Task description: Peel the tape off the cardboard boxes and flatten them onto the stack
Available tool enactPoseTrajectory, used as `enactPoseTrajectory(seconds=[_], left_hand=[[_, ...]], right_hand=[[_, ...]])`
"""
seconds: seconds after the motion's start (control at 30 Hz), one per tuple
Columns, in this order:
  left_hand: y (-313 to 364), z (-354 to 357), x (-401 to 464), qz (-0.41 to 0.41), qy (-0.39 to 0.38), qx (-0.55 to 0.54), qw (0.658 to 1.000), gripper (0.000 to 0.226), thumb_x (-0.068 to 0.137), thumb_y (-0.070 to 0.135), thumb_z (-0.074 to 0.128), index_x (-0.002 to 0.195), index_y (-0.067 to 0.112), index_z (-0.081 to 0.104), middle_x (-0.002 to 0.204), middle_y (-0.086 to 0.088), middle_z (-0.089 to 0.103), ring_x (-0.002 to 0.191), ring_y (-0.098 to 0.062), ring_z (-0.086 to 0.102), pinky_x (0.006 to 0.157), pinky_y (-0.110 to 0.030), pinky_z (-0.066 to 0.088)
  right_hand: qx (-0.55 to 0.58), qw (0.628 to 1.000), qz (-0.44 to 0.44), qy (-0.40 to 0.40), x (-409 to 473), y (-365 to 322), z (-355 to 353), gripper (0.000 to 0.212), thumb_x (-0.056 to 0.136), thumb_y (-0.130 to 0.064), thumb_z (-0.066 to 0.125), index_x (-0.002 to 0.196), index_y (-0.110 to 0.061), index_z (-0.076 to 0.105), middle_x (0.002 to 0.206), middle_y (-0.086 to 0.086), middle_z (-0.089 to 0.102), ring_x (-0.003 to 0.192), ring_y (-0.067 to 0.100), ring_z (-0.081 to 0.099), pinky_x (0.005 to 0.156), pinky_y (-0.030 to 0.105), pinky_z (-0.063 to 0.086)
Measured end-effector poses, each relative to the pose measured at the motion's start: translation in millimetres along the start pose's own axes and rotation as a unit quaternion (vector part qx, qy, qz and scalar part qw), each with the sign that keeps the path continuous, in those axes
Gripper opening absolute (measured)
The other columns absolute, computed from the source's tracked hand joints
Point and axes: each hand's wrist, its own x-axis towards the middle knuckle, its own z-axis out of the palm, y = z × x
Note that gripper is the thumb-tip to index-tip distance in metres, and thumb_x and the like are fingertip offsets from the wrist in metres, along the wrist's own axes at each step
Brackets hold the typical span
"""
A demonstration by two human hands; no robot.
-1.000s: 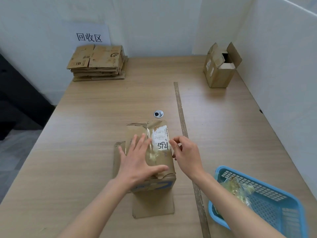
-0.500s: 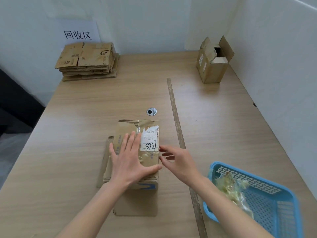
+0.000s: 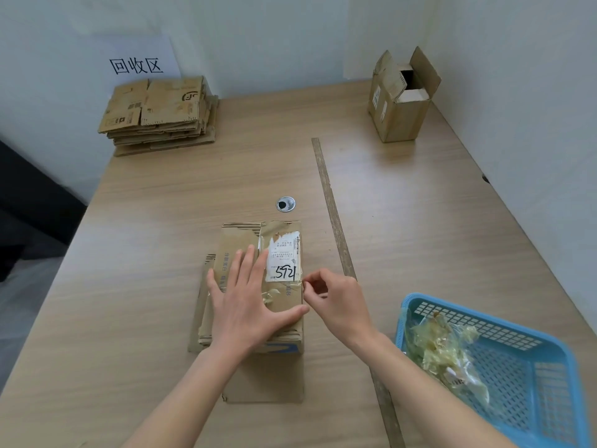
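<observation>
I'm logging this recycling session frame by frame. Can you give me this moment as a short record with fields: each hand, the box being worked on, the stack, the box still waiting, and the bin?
left hand: flat, fingers straight, pressing on the flattened box
right hand: fingertips pinching at the box's right edge, just below the white label; tape itself hard to make out
stack: flattened boxes, far left corner, under the wall sign
open box: upright, far right, flaps up
blue basket: near right, holds crumpled peeled tape

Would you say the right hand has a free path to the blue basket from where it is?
Probably yes: the right hand works at the flattened box's edge, and only bare table lies between it and the basket beside it.
</observation>
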Motion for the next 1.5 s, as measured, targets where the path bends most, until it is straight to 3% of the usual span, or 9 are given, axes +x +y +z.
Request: enactPoseTrajectory(seconds=[0.23, 0.4, 0.57, 0.67, 0.77, 0.87, 1.1, 1.27, 1.5], left_hand=[[0, -2, -1, 0.005, 0.004, -0.003, 1.000, 0.130, 0.055, 0.108, 0.015, 0.162, 0.034, 0.010, 0.170, 0.011, 0.000, 0.155, -0.008, -0.009, 0.122, -0.062, -0.006], [-1, -1, -2, 0.007, 0.007, -0.013, 1.000, 0.131, 0.054, 0.108, 0.013, 0.162, 0.033, 0.004, 0.170, 0.011, 0.001, 0.156, -0.008, -0.008, 0.122, -0.062, -0.005], [-1, 0, -1, 0.006, 0.001, -0.009, 1.000, 0.132, 0.055, 0.108, 0.011, 0.162, 0.032, 0.004, 0.170, 0.010, -0.001, 0.155, -0.008, -0.009, 0.122, -0.062, -0.007], [3, -1, -2, 0.001, -0.002, -0.026, 1.000, 0.126, 0.060, 0.102, 0.027, 0.162, 0.031, 0.007, 0.170, 0.011, 0.001, 0.155, -0.004, -0.004, 0.122, -0.062, -0.007], [3, -6, -1, -0.005, -0.004, -0.032, 0.999, 0.127, 0.058, 0.098, 0.034, 0.161, 0.030, 0.006, 0.170, 0.012, 0.005, 0.155, -0.003, 0.002, 0.122, -0.061, -0.006], [1, -7, 0, -0.011, -0.003, -0.035, 0.999, 0.133, 0.055, 0.102, 0.035, 0.161, 0.027, 0.004, 0.169, 0.012, 0.009, 0.154, -0.002, 0.005, 0.123, -0.060, -0.005], [3, -7, 0, -0.009, -0.004, -0.014, 1.000, 0.134, 0.056, 0.104, 0.033, 0.161, 0.025, 0.008, 0.170, 0.011, 0.007, 0.155, -0.003, 0.003, 0.122, -0.060, -0.004], [3, -7, 1, -0.008, -0.006, -0.001, 1.000, 0.131, 0.057, 0.104, 0.027, 0.160, 0.024, 0.014, 0.170, 0.010, 0.007, 0.155, -0.003, 0.004, 0.121, -0.062, -0.003], [4, -5, -1, -0.014, 0.003, -0.001, 1.000, 0.128, 0.058, 0.104, 0.027, 0.159, 0.026, 0.020, 0.169, 0.011, 0.010, 0.154, -0.003, 0.006, 0.122, -0.061, -0.003]], right_hand=[[0.037, 0.999, -0.022, -0.028, -5, -3, -21, 0.029, 0.089, -0.031, 0.074, 0.118, -0.029, 0.069, 0.111, -0.023, 0.067, 0.099, 0.001, 0.067, 0.082, 0.027, 0.058], [0.019, 0.997, 0.022, -0.077, 12, -21, -21, 0.030, 0.076, -0.044, 0.083, 0.100, -0.037, 0.065, 0.108, -0.024, 0.063, 0.106, 0.000, 0.060, 0.080, 0.033, 0.057], [-0.004, 0.999, -0.002, -0.034, 12, -36, -11, 0.007, 0.084, -0.023, 0.082, 0.088, -0.026, 0.077, 0.112, -0.014, 0.067, 0.101, 0.003, 0.061, 0.088, 0.029, 0.051], [-0.076, 0.997, -0.022, -0.027, 4, -40, -2, 0.004, 0.095, -0.015, 0.070, 0.093, -0.013, 0.072, 0.157, 0.004, 0.045, 0.138, 0.014, 0.047, 0.104, 0.023, 0.039], [-0.073, 0.994, -0.053, -0.069, 12, -35, -2, 0.006, 0.100, -0.013, 0.062, 0.097, -0.010, 0.065, 0.165, 0.007, 0.031, 0.155, 0.016, 0.019, 0.119, 0.022, 0.025], [-0.057, 0.990, -0.060, -0.110, 23, -30, -8, 0.005, 0.099, -0.012, 0.064, 0.094, -0.010, 0.065, 0.162, 0.006, 0.037, 0.149, 0.015, 0.034, 0.108, 0.010, 0.025], [-0.050, 0.994, -0.076, -0.066, 32, -21, -9, 0.009, 0.093, -0.009, 0.070, 0.089, -0.017, 0.071, 0.145, 0.001, 0.058, 0.093, 0.010, 0.071, 0.082, 0.024, 0.050], [-0.062, 0.990, -0.127, -0.024, 40, -19, -4, 0.020, 0.093, -0.012, 0.066, 0.112, -0.009, 0.072, 0.103, -0.002, 0.078, 0.082, 0.012, 0.073, 0.074, 0.037, 0.059], [0.082, 0.996, -0.026, -0.022, 36, -10, -5, 0.016, 0.088, -0.013, 0.078, 0.104, -0.013, 0.079, 0.123, -0.008, 0.073, 0.093, 0.002, 0.073, 0.087, 0.025, 0.058]])
